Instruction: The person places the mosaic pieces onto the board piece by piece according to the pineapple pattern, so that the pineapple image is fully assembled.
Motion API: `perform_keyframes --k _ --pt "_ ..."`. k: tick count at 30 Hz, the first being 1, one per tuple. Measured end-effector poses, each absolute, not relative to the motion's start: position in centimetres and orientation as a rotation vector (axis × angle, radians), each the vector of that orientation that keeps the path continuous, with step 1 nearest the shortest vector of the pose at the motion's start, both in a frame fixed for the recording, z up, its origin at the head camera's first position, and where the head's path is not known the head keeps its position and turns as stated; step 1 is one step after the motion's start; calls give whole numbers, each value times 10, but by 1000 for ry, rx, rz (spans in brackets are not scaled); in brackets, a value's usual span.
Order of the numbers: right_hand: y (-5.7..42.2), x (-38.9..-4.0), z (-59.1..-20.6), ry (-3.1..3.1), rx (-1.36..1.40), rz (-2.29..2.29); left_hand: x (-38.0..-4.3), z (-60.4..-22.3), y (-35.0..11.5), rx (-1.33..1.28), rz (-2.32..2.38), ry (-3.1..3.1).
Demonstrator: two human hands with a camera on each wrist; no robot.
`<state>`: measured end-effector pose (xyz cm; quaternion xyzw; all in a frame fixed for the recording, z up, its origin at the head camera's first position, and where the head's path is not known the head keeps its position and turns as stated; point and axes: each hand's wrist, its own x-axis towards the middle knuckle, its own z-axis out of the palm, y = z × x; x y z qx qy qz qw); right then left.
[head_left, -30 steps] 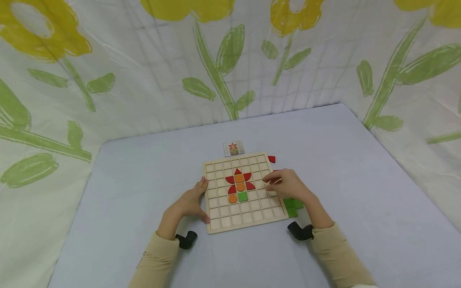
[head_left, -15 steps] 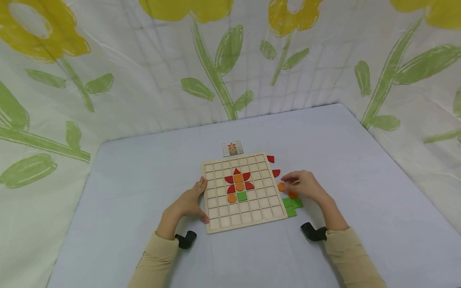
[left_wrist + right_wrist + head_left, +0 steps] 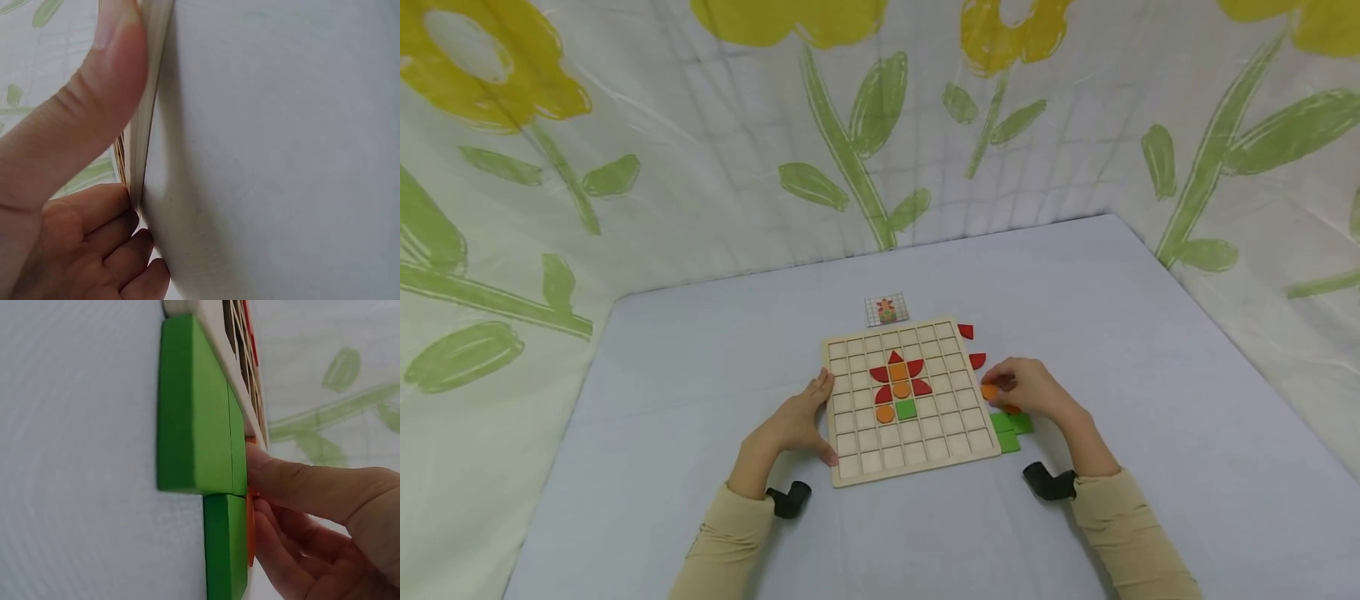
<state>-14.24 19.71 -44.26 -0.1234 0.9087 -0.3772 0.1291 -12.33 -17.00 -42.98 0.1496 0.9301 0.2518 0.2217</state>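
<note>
My left hand rests along the left edge of a wooden grid board, thumb at the near corner and fingers spread farther up. In the left wrist view its thumb lies against the board's side. Just off the right edge, my right hand pinches an orange disc between thumb and fingers. Another orange disc lies partly hidden under that hand. On the board sit red pieces, an orange square, two orange discs and one green square.
Several green squares lie against the board's right side, close below my right hand. Two red pieces are farther up that side. A small pattern card lies beyond the board's far edge. A flowered curtain hangs behind the table.
My right hand has moved from over the board's right part to the loose pieces beside it, where it now pinches an orange disc. My left hand stays at the board's edge.
</note>
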Motion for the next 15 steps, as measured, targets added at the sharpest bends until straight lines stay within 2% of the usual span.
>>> perform_keyframes --k 7,15 --pt "192 -141 -439 2652 -308 -1198 -122 -428 -170 421 700 2570" --pt "176 -136 -434 2626 -441 -1303 -122 -427 -169 419 702 2565"
